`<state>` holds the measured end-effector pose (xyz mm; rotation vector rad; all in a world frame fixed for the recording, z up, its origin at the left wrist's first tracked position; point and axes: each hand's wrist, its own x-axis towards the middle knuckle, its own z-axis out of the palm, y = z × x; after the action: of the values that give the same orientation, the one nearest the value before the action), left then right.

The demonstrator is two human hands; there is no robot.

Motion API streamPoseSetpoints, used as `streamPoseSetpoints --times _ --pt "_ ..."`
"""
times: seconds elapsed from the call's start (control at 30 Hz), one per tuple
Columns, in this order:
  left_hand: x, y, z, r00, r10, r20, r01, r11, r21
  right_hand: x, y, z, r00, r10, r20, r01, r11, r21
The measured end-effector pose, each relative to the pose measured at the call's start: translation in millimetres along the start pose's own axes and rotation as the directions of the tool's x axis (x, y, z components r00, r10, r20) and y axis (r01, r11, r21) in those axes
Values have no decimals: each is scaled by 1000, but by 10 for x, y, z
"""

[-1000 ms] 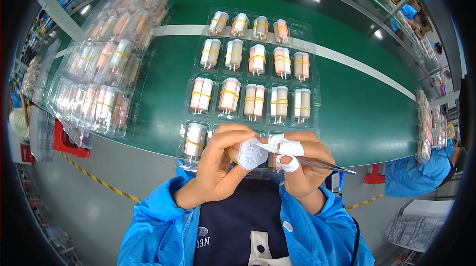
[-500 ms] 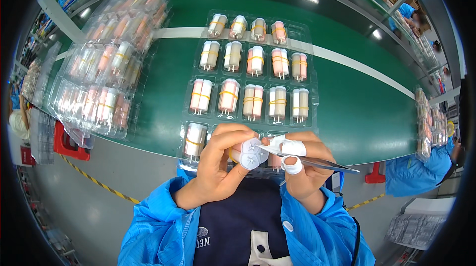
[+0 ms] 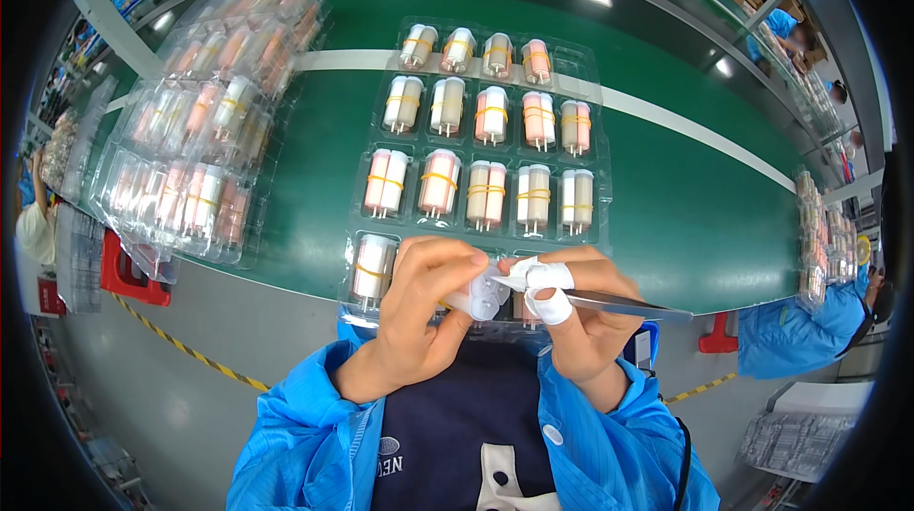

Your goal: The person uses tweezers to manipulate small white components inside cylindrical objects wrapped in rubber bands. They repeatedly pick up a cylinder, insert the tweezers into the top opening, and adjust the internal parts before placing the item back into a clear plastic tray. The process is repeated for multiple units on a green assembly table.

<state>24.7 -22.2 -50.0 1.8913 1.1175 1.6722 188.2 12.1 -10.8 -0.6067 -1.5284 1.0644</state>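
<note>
In front of my chest, my left hand [image 3: 419,306] is closed round a bundle of cylinders [image 3: 487,297] bound with a yellow band. The bundle's white round end caps face right. My right hand [image 3: 592,306], with white wraps on the thumb and a finger, pinches slim metal tweezers [image 3: 624,304]. Their pointed tip is at the caps; whether it touches them I cannot tell. Beneath both hands lies a clear plastic tray [image 3: 602,211] with rows of similar banded bundles in white, pink and grey, pins toward me. My hands cover part of its nearest row.
Clear trays of bundles [image 3: 205,121] are stacked at the left of the green table [image 3: 685,216]. More trays [image 3: 821,235] stand at the far right, beside a person in blue [image 3: 800,321]. Red stools [image 3: 133,273] show beyond the table's near edge.
The bundle has turned in my left hand, so its caps now face more to the right. My left fingers have shifted over its top. The tweezers stay near the caps.
</note>
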Motion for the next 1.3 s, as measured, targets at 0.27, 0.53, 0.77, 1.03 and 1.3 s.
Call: streamPoseSetpoints --times 0.27,0.53,0.77,1.03,1.3 --pt "4 -45 -23 993 104 56 -110 987 119 132 -14 -107 986 101 130 -104 994 15" --pt "58 126 -86 849 -432 305 503 485 -715 262 -455 -139 893 -291 342 401 861 -313" --pt "68 144 -79 839 -394 375 519 376 -768 242 -621 3 718 -537 443 652 741 -159" --pt "27 110 -87 829 -403 388 526 329 -784 308 -551 78 642 -693 328 755 647 -108" --pt "77 178 -52 772 -501 391 572 281 -771 350 -688 26 646 -673 359 755 634 -170"
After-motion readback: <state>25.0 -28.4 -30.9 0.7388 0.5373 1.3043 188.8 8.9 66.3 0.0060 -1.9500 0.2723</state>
